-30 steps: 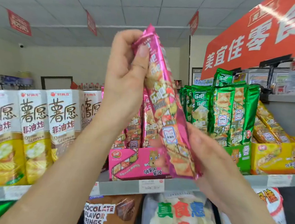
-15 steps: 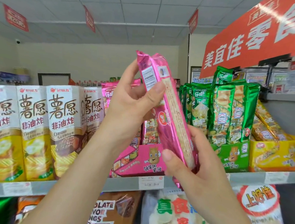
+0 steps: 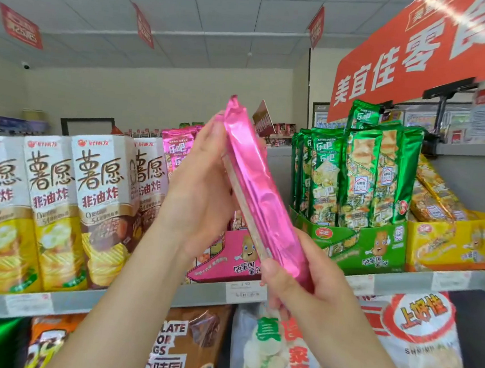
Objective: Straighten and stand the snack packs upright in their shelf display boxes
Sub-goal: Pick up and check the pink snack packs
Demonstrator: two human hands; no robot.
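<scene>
1. Two hands hold one pink snack pack (image 3: 260,197) in the air in front of the shelf (image 3: 107,304). Its top leans left, its lower end points right, and its narrow edge faces us.
2. Left hand (image 3: 203,186): grip slack. The fingers lie nearly straight, pressed flat along the pack's upper left side, and none we can see curls round it.
3. Right hand (image 3: 299,288): grip closed round the pack's lower end, thumb on the near edge, fingers wrapped behind.
4. We note the pink display box (image 3: 234,259) on the shelf just behind the hands. More pink packs (image 3: 177,148) rise from it, partly hidden by the left hand.
5. To its right, green packs (image 3: 353,176) stand upright in a green display box (image 3: 370,248). Beyond them, yellow packs (image 3: 433,197) lie tilted in a yellow display box (image 3: 453,243).
6. To the left, tall potato-chip cartons (image 3: 99,200) stand in a row on the same shelf.
</scene>
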